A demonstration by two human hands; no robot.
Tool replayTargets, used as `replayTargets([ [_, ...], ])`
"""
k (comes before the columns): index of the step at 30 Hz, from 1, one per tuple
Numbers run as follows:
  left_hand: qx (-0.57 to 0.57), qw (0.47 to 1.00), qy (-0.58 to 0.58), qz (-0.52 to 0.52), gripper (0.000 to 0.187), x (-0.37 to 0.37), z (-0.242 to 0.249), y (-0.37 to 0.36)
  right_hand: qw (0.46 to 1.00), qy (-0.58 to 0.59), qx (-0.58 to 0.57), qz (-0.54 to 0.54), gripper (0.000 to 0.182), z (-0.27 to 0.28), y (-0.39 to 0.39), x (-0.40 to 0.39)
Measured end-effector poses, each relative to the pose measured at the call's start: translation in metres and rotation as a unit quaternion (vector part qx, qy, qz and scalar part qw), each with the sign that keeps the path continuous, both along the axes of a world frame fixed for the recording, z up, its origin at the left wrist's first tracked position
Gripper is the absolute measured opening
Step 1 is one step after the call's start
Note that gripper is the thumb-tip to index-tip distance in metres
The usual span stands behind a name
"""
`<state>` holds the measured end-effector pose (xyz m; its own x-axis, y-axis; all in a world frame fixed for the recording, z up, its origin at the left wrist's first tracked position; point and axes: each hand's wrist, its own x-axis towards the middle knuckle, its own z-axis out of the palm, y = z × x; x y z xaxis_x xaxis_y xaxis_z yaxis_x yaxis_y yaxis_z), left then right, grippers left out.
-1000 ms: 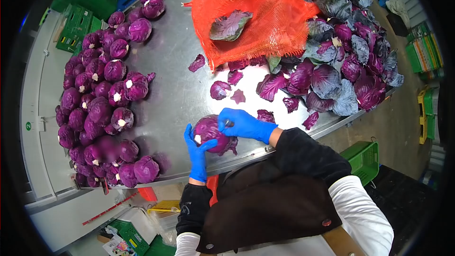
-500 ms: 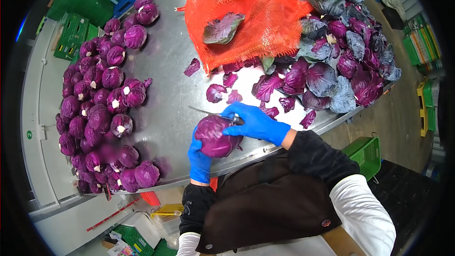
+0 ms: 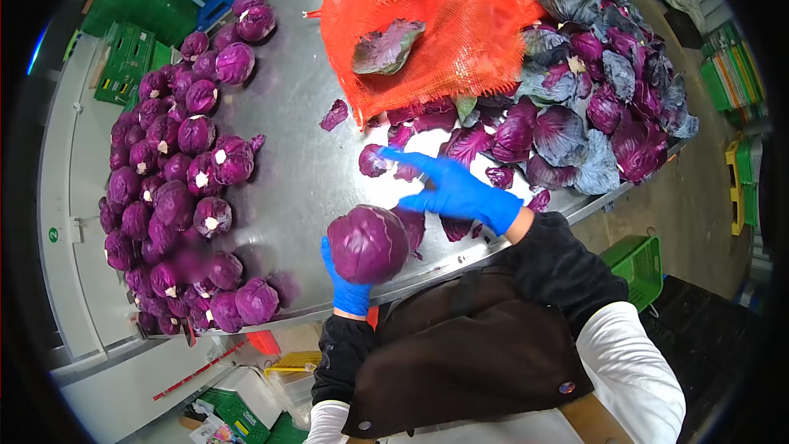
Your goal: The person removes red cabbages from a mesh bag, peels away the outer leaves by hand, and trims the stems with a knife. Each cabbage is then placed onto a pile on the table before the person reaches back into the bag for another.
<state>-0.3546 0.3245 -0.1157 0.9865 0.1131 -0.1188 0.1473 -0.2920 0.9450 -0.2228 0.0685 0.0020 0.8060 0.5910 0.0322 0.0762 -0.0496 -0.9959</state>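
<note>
A round red cabbage (image 3: 367, 244) rests in my left hand (image 3: 350, 288), whose blue-gloved fingers cup its left and lower side near the table's front edge. My right hand (image 3: 456, 191), also blue-gloved, is apart from the cabbage, up and to its right. Its index finger and thumb are stretched out over loose purple leaves; a small leaf (image 3: 372, 160) lies by the fingertip. Another loose leaf (image 3: 412, 228) shows between the cabbage and my right hand. No knife is visible now.
Many red cabbages (image 3: 174, 205) crowd the left of the metal table (image 3: 288, 115). An orange mesh bag (image 3: 444, 41) lies at the back with a leaf (image 3: 389, 47) on it. Discarded outer leaves (image 3: 608, 107) are heaped at the right. A green crate (image 3: 637, 267) stands beyond the edge.
My right hand has moved off the cabbage, up and right, its fingers now stretched; the knife it held is out of sight. Leaves lie beside the cabbage, which has turned and shifted slightly left.
</note>
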Motion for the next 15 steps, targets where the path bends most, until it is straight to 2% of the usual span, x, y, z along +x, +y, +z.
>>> replayTargets([
  [1, 0.016, 1.0, 0.013, -0.018, 0.051, -0.004, -0.019, 0.011, 0.997, 0.041, 0.013, 0.067, 0.058, 0.016, 0.006, -0.003],
  [3, 0.004, 0.999, 0.018, -0.046, 0.049, -0.006, 0.002, -0.001, 0.978, -0.009, -0.006, 0.209, 0.056, -0.002, 0.015, 0.001],
  [4, 0.167, 0.975, -0.004, -0.147, 0.052, -0.002, 0.027, -0.01, 0.978, -0.008, -0.005, 0.21, 0.056, -0.007, 0.017, 0.001],
  [5, 0.324, 0.914, -0.025, -0.242, 0.055, 0.001, 0.05, -0.02, 0.968, 0.038, -0.004, 0.247, 0.053, -0.012, 0.018, 0.002],
  [6, 0.409, 0.874, -0.083, -0.25, 0.069, -0.001, 0.066, -0.032, 0.956, 0.084, -0.004, 0.283, 0.049, -0.014, 0.018, 0.002],
  [7, 0.408, 0.874, -0.082, -0.25, 0.069, 0.003, 0.083, -0.045, 0.955, 0.085, -0.005, 0.284, 0.049, -0.009, 0.018, 0.0],
  [8, 0.141, 0.971, 0.049, -0.185, 0.074, 0.013, 0.099, -0.058, 0.951, 0.172, 0.033, 0.254, 0.045, 0.0, 0.016, -0.004],
  [9, -0.141, 0.969, 0.173, -0.102, 0.08, 0.019, 0.106, -0.064, 0.938, 0.257, 0.069, 0.221, 0.04, 0.004, 0.015, -0.006],
  [10, -0.142, 0.969, 0.174, -0.101, 0.08, 0.014, 0.099, -0.059, 0.938, 0.258, 0.069, 0.221, 0.04, 0.004, 0.016, -0.006],
  [12, 0.02, 0.974, 0.073, -0.215, 0.08, 0.004, 0.086, -0.046, 0.945, 0.231, 0.075, 0.218, 0.035, 0.001, 0.017, -0.007],
  [13, 0.019, 0.974, 0.074, -0.215, 0.08, 0.003, 0.083, -0.048, 0.945, 0.232, 0.075, 0.218, 0.035, -0.002, 0.017, -0.006],
  [14, -0.108, 0.971, 0.085, -0.195, 0.063, 0.001, 0.079, -0.054, 0.945, 0.199, 0.063, 0.251, 0.034, -0.007, 0.016, -0.004],
  [15, -0.233, 0.952, 0.094, -0.172, 0.055, 0.001, 0.078, -0.057, 0.943, 0.164, 0.052, 0.284, 0.033, -0.011, 0.015, -0.002],
])
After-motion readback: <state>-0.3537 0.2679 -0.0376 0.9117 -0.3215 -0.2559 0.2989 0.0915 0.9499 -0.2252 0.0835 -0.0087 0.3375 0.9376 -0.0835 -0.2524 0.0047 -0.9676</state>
